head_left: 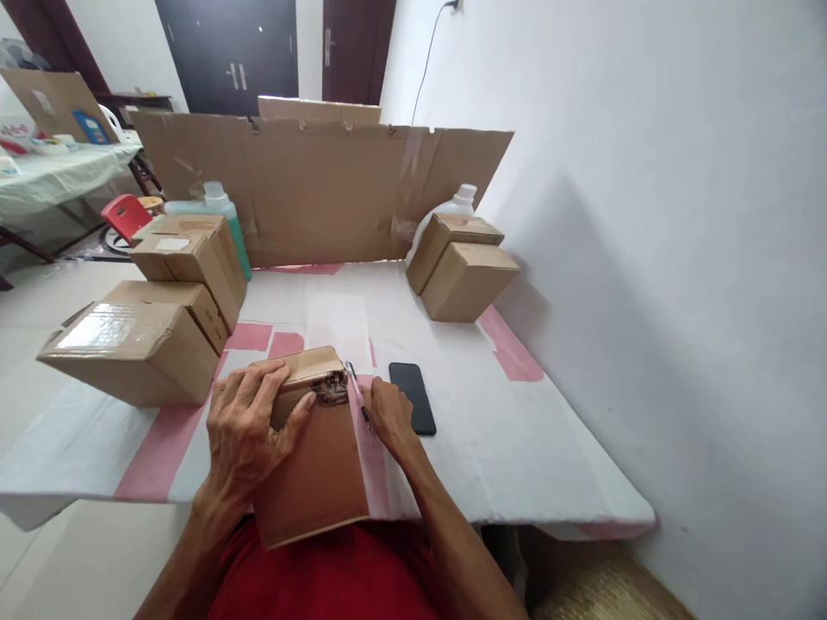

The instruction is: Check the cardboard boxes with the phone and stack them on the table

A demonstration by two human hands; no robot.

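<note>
A brown cardboard box (316, 465) stands tilted at the table's near edge, against the red clothing. My left hand (251, 413) grips its upper left, fingers over the top and thumb on the face towards me. Near the top right of that face is a dark, tangled patch (331, 389), like scribble; its exact nature is unclear. My right hand (388, 409) is closed on a slim silver and black pen (352, 379), just right of the box and apart from the dark patch. A black phone (413, 398) lies flat beside my right hand.
Several cardboard boxes (174, 344) stand on the left, before a jug of green liquid (236, 228). Two more boxes (469, 284) and a white jug (445, 207) are at the right. A cardboard panel (323, 189) closes off the back; a white wall (646, 258) runs along the right.
</note>
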